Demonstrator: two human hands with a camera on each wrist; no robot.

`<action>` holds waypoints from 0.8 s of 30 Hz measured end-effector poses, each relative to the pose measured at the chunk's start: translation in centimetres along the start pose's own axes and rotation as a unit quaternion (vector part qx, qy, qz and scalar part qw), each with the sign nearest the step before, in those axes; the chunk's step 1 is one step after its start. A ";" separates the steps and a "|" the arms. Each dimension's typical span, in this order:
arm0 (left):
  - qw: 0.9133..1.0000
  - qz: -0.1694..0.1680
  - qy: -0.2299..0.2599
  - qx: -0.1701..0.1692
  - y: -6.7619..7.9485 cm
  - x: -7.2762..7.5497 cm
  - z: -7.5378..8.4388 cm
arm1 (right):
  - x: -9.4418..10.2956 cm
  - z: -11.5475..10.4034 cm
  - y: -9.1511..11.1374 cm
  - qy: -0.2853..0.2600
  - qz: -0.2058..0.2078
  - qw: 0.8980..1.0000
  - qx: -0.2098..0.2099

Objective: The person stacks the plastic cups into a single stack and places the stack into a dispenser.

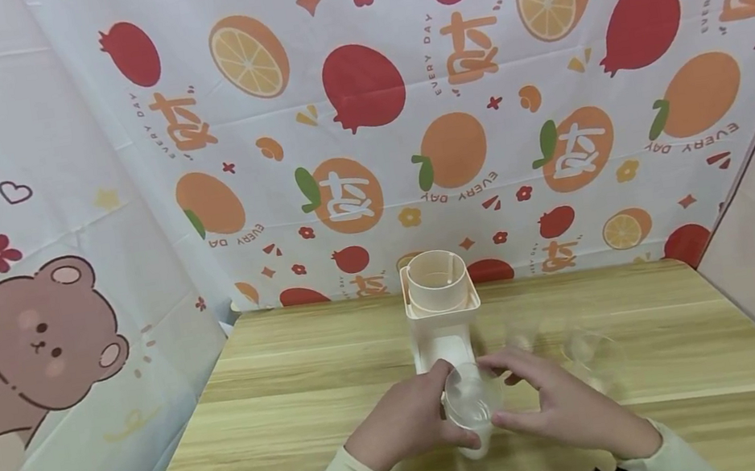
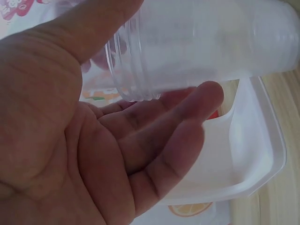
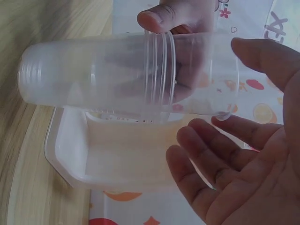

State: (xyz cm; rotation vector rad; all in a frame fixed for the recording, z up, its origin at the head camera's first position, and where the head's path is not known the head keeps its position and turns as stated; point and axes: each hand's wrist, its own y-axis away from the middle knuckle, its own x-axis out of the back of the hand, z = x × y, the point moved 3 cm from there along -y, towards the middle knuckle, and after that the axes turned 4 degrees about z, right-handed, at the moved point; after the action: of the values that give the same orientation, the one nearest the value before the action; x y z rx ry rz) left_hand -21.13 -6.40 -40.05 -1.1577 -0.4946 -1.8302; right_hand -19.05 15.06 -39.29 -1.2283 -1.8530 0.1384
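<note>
Since both hands are on the same stack of clear cups [image 3: 108,70], neither one's really nearer. It's well out in front of the desk's far edge, roughly midway between the left and right edges of the desk [image 1: 268,431], long axis pretty much upright: mouths up, narrow bases toward the desktop. Can't tell if the bottom touches down. The left-hand grip [image 1: 412,417] is wrapped round the bunched rims, thumb on one side, fingers on the other. The right-hand grip [image 1: 560,407] pinches the top cup [image 3: 220,84] by its upper end; that cup sticks partway out of the stack, on the same axis, free end pointing up. Just past the stack, toward the far edge, there's a cream holder [image 1: 442,323] with a round tube [image 1: 440,295] on top, and I'd call that the main thing in the way. Over toward the right edge are some see-through things [image 1: 588,350], too faint to name. Beyond the far edge hangs a fruit-print cloth [image 1: 362,83].
</note>
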 end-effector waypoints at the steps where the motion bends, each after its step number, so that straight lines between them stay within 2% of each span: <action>1: 1.000 -0.002 0.004 0.002 0.0 0.0 0.0 | 0.0 0.0 0.0 0.007 -0.002 1.000 -0.003; 6: 1.000 -0.004 0.021 0.006 0.0 0.0 0.0 | -0.1 0.2 0.1 0.031 -0.010 0.999 -0.023; 14: 1.000 -0.007 0.027 0.005 0.1 0.1 0.0 | -0.2 0.3 0.3 0.027 -0.024 0.998 -0.047; 17: 1.000 -0.006 0.024 0.002 0.1 0.1 0.0 | 0.0 0.3 0.4 0.049 -0.023 0.997 -0.060; 20: 1.000 -0.005 0.009 -0.006 0.1 0.1 0.1 | 0.6 0.5 0.5 0.117 -0.008 0.991 -0.069; 24: 1.000 -0.006 -0.004 -0.013 0.1 0.1 0.1 | 1.7 1.1 0.4 0.242 0.031 0.966 -0.082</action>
State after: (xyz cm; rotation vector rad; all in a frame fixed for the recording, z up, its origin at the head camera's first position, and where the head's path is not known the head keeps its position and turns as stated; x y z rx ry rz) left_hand -21.04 -6.42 -39.92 -1.1821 -0.4854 -1.8486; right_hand -19.75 16.98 -39.17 -1.2967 -1.4212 -0.2672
